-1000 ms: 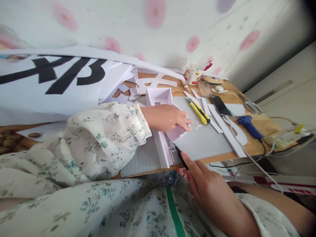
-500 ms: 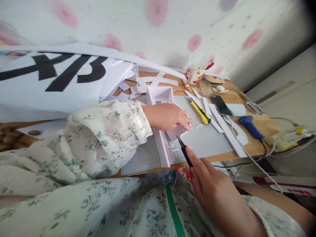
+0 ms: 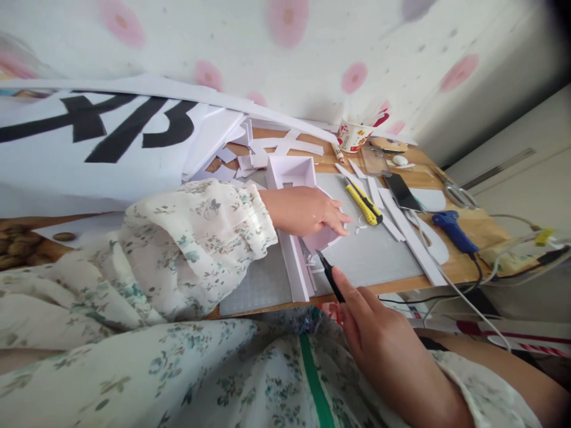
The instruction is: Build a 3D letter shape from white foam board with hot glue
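My left hand (image 3: pixel 310 212) reaches across a white foam-board structure (image 3: pixel 297 270) on the grey cutting mat (image 3: pixel 366 255). Its fingers are spread and rest on the structure's curved right part; the palm and thumb are hidden. The structure's open box end (image 3: pixel 292 168) rises beyond the hand. In my right hand (image 3: pixel 379 333) is a black craft knife (image 3: pixel 331 276), index finger along its handle. The blade tip is at the structure's near right edge, beside small white offcuts; whether it touches cannot be made out. A yellow utility knife (image 3: pixel 363 202) lies on the mat right of my left hand.
White strips (image 3: pixel 410 235), a phone (image 3: pixel 401 191), a blue glue gun (image 3: pixel 455 232) with a cable and scissors (image 3: pixel 459 193) lie to the right. A paper cup (image 3: pixel 352 135) stands at the back. A large white sheet with black marks (image 3: pixel 134 178) covers the left.
My right hand and the craft knife have moved slightly left. My left hand keeps its place on the structure. The whole view has shifted a little.
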The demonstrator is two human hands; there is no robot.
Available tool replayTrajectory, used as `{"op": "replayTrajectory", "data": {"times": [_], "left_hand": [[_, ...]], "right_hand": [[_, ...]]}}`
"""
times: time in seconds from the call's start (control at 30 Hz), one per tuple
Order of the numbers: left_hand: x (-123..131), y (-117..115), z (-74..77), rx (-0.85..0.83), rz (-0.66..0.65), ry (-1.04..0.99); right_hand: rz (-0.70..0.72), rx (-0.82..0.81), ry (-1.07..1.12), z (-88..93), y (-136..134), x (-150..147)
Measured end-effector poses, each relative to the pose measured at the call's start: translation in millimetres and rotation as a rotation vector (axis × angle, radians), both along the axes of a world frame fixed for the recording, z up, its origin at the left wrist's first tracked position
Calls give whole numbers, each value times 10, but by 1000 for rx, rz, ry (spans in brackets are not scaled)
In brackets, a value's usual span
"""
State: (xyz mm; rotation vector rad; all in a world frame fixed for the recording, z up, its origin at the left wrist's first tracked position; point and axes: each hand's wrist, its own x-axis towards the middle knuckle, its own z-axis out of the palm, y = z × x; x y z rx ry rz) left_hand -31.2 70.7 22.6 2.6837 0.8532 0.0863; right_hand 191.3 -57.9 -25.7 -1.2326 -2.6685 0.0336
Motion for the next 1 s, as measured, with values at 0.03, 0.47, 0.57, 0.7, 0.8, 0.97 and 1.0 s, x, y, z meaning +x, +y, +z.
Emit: {"op": "replayTrajectory", "data": {"times": [0.03,0.47,0.57,0.7,0.8,0.97,1.0], "left_hand": [[2,-7,7,-1,1,1],[-14,5,-51,6,-16,-73],[-34,-17,-16,33,-10,-101],[-108,-81,107,142,90,-275],[-181,-157,153,246,348,-349],[-274,-359,67,205,819,-282],[-283,-397,46,217,867,-256]], "right_hand": [[-9,-14,-21,-14,-5,-3],[68,-245,-49,246,119,86],[97,-306,-71,398,225,297],[56,-196,-90,487,559,679],[-7,-123,-132,424,876,838],[-136,-102,-197,203,1209,790],[-138,-102,-208,160,1239,766]]}}
